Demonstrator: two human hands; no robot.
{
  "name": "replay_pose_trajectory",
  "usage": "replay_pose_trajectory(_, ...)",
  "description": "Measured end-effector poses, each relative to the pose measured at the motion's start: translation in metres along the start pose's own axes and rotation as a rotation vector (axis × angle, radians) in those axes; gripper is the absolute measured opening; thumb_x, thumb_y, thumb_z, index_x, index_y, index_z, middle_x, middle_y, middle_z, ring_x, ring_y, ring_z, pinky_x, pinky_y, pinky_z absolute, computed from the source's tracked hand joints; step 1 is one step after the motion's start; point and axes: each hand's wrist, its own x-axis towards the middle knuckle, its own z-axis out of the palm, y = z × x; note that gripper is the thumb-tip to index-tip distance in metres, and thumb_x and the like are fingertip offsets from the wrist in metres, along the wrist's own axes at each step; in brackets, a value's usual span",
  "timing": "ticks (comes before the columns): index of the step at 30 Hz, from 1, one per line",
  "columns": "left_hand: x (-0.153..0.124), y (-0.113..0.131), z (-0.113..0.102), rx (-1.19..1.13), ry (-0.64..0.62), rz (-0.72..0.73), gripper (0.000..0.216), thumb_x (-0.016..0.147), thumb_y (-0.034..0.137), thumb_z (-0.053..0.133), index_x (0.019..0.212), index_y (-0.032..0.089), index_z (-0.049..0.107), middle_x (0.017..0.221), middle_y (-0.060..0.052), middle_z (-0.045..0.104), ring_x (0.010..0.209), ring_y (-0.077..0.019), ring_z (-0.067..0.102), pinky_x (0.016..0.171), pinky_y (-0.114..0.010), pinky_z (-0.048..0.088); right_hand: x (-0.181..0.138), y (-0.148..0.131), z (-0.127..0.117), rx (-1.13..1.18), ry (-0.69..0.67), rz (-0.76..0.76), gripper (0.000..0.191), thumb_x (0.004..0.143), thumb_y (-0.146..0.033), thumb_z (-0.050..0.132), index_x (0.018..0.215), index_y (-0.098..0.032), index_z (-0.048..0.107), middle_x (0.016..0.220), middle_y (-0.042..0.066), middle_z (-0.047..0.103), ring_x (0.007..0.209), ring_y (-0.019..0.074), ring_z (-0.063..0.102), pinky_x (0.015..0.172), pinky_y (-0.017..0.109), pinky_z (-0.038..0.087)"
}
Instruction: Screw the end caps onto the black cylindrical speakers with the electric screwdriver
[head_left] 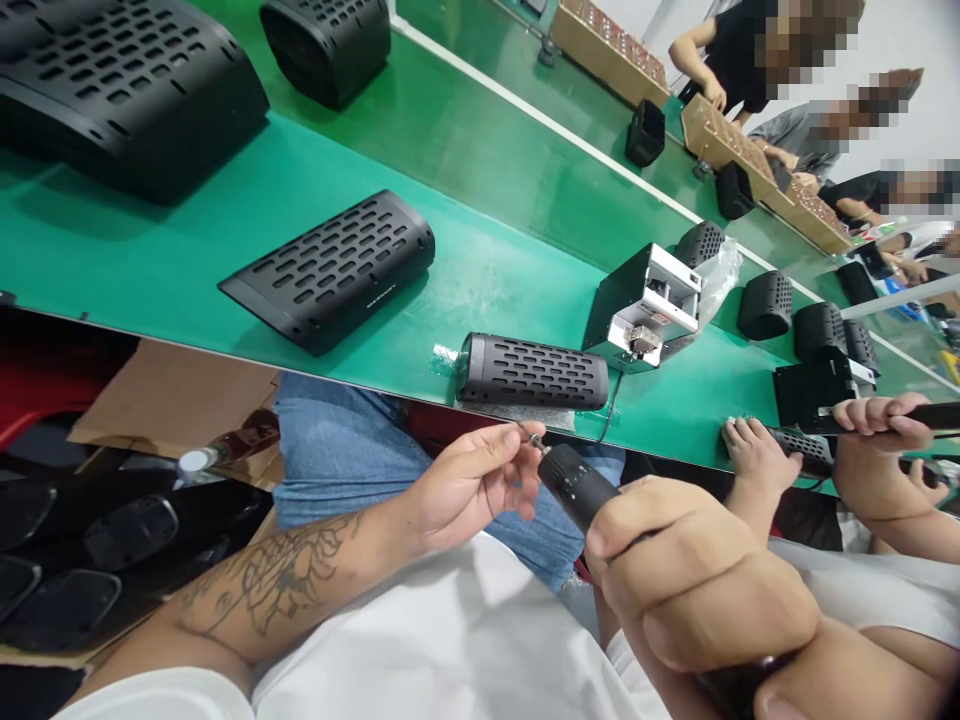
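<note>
My right hand (697,570) is wrapped round a black power screwdriver (577,480), its nose aimed up and to the left. At the tool's tip, the thumb and forefinger of my left hand (480,470) are pinched together by a small metal part (535,440), too small to make out. The other left fingers are loosely curled. Just beyond the tip, a black perforated speaker housing (534,372) lies on its side along the bench edge, on a clear plastic wrap (517,414). Neither hand touches it.
On the green bench (172,260) lies another perforated housing (337,260), with larger ones (135,100) at far left. A black-and-silver machine (645,305) stands right of centre. A co-worker's hands (761,460) are close on my right. Several people work across the line.
</note>
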Motion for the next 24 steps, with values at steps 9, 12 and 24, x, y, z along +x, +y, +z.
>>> replay_pose_trajectory(9, 0.038, 0.073, -0.106, 1.547, 0.232, 1.211, 0.081, 0.092, 0.052, 0.093, 0.163, 0.023, 0.067, 0.160, -0.020, 0.069, 0.154, -0.0456, 0.066, 0.134, -0.070, 0.056, 0.079, 0.098, 0.035, 0.248, 0.330, -0.286, 0.032, 0.100, -0.061, 0.090, 0.105, -0.031, 0.083, 0.062, -0.008, 0.064, 0.040, 0.0145, 0.055, 0.047, 0.033, 0.057)
replay_pose_trajectory(12, 0.055, 0.100, -0.120, 1.720, 0.029, 0.984, 0.119, 0.092, 0.048, 0.094, 0.191, 0.024, 0.031, 0.191, -0.024, 0.040, 0.179, -0.0498, 0.042, 0.146, -0.071, 0.043, 0.086, 0.116, 0.034, 0.219, 0.336, -0.256, 0.031, 0.098, -0.057, 0.092, 0.100, -0.030, 0.078, 0.061, -0.008, 0.063, 0.041, 0.0146, 0.056, 0.047, 0.032, 0.058)
replay_pose_trajectory(24, 0.070, 0.105, -0.124, 1.751, -0.078, 0.936, 0.120, 0.092, 0.042, 0.097, 0.191, 0.025, 0.031, 0.179, -0.022, 0.055, 0.167, -0.0445, 0.059, 0.142, -0.061, 0.054, 0.094, 0.118, 0.041, 0.244, 0.250, -0.177, 0.036, 0.097, -0.051, 0.095, 0.089, -0.028, 0.069, 0.059, -0.010, 0.062, 0.040, 0.0121, 0.057, 0.047, 0.027, 0.060)
